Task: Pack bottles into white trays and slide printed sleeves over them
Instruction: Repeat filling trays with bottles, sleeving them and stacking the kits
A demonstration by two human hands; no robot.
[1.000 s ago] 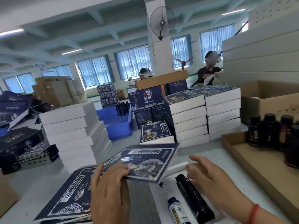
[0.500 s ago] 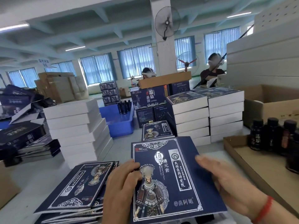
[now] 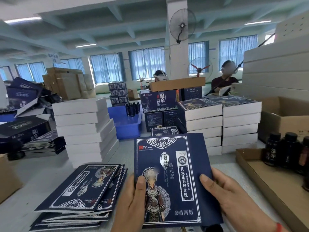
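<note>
Both hands, left (image 3: 133,203) and right (image 3: 234,196), gripping navy printed sleeve (image 3: 168,164) marked "PICC", "苗阿姐"

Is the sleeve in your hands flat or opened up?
Cannot tell. Only the printed sleeve's front face shows, held by the left hand and right hand.

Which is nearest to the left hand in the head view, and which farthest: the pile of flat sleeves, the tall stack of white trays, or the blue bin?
1. The pile of flat sleeves, on the table just left of the left hand.
2. The stack of white trays, behind that pile.
3. The blue bin, farther back, beside the stack.
</note>
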